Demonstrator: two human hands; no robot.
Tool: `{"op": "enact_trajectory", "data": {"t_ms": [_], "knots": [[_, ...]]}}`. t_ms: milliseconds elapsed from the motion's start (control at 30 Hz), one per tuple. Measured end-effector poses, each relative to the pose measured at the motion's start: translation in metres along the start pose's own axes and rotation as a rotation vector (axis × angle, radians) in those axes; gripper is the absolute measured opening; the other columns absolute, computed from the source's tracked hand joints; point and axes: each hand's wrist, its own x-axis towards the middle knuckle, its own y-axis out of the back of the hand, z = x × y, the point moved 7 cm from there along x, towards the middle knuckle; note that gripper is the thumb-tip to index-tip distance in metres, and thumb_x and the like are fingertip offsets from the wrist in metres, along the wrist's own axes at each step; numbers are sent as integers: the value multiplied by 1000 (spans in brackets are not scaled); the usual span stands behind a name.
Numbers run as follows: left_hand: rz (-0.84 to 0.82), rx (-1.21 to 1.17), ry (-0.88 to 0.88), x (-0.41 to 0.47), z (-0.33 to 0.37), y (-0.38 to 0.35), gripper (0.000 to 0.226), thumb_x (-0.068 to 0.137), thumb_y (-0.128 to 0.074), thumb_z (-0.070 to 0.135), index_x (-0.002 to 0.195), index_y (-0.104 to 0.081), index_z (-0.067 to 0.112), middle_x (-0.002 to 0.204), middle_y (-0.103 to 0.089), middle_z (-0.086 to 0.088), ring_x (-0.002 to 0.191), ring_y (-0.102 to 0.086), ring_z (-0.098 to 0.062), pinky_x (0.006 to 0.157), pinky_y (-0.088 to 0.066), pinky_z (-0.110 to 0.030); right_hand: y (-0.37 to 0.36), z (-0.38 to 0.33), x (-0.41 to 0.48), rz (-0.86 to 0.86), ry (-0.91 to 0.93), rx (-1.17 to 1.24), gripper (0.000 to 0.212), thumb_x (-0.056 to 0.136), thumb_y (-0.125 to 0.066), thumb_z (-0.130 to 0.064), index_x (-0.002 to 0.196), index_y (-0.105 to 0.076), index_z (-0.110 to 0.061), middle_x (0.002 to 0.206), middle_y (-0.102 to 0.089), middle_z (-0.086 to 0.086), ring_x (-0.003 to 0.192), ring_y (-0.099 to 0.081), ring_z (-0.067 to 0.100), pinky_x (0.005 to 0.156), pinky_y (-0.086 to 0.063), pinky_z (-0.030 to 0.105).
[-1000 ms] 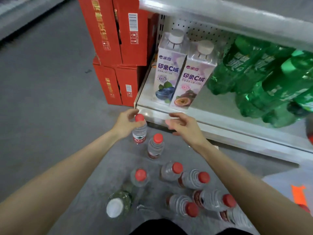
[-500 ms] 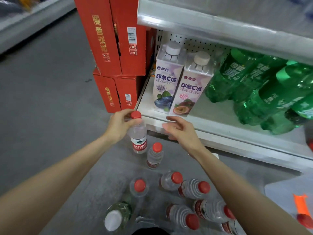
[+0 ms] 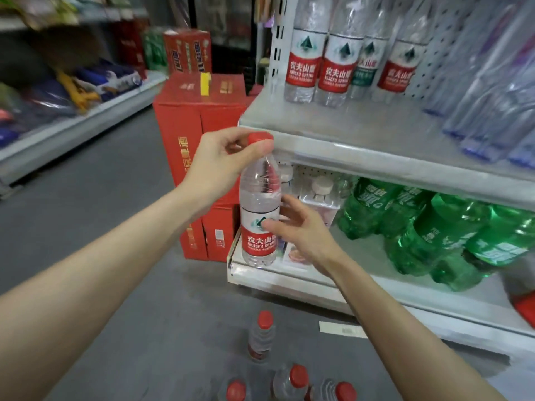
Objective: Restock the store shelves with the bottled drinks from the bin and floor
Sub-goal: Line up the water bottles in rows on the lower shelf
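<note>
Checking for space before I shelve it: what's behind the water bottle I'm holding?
Visible: white-capped cartons on the lower shelf and red boxes beside it. The water bottle hides what stands behind its label.

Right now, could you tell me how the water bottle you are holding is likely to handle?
The water bottle looks nearly full, so it is probably heavy for its size. Its clear plastic wall may dent if squeezed. Tall and narrow, it could tip on the shelf.
</note>
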Motion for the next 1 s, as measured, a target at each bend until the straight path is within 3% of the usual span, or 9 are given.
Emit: {"op": "enact_trajectory", "data": {"t_ms": [167, 233, 333, 400, 467, 533, 700, 1000], "knots": [[34, -113, -92, 31, 52, -20, 8, 82, -72, 21, 89, -71, 22, 84, -68, -6, 76, -59, -10, 75, -47, -25, 26, -65, -3, 35, 145, -69, 45, 81, -71, -9, 116, -58, -34, 109, -69, -9, 96, -68, 7, 78, -58, 26], [21, -153, -115, 41, 69, -27, 12, 83, -70, 24, 94, -71, 20, 85, -72, 5, 81, -64, -8, 79, -50, -24, 40, -88, -6, 69, 195, -99, 46, 80, -72, -12, 121, -59, -30, 112, -70, -5, 101, -67, 12, 83, -58, 32], [-8, -208, -92, 52, 77, -38, 19, 89, -62, 31, 102, -70, 21, 99, -72, 7, 99, -66, -11, 87, -53, -32, 61, -123, -9, 105, 245, -97, 45, 77, -72, -19, 119, -60, -27, 112, -71, -1, 100, -69, 18, 81, -58, 35], [-33, -236, -68, 54, 73, -48, 21, 94, -55, 32, 104, -69, 21, 101, -72, 9, 101, -65, -8, 82, -54, -26, 76, -147, -10, 132, 297, -100, 46, 74, -71, -21, 118, -60, -30, 112, -71, -3, 99, -69, 17, 79, -59, 33], [-84, -270, -40, 53, 69, -62, 21, 98, -47, 28, 99, -68, 24, 90, -72, 19, 89, -66, 5, 70, -50, -12, 92, -169, -9, 183, 355, -87, 49, 72, -72, -18, 117, -59, -29, 110, -72, -4, 97, -70, 15, 76, -59, 30], [-133, -321, -17, 55, 66, -78, 21, 99, -42, 23, 99, -63, 26, 82, -70, 25, 80, -64, 11, 64, -48, -7, 107, -185, -6, 244, 397, -88, 48, 73, -73, -15, 116, -59, -29, 106, -73, -9, 95, -70, 11, 74, -58, 27], [-148, -376, 18, 78, 63, -108, 28, 100, -39, 26, 118, -59, 18, 104, -68, 8, 86, -67, 3, 69, -52, -12, 142, -196, 11, 332, 446, -90, 42, 81, -70, -5, 118, -60, -24, 104, -73, -6, 95, -70, 13, 77, -59, 32], [-180, -374, 230, 105, 46, -151, 45, 101, -21, 45, 122, -55, 24, 106, -62, 0, 86, -60, -5, 62, -48, -18, 188, -170, 54, 464, 383, -23, 34, 82, -69, -1, 102, -61, -27, 101, -69, -3, 93, -68, 15, 78, -57, 34]]}}
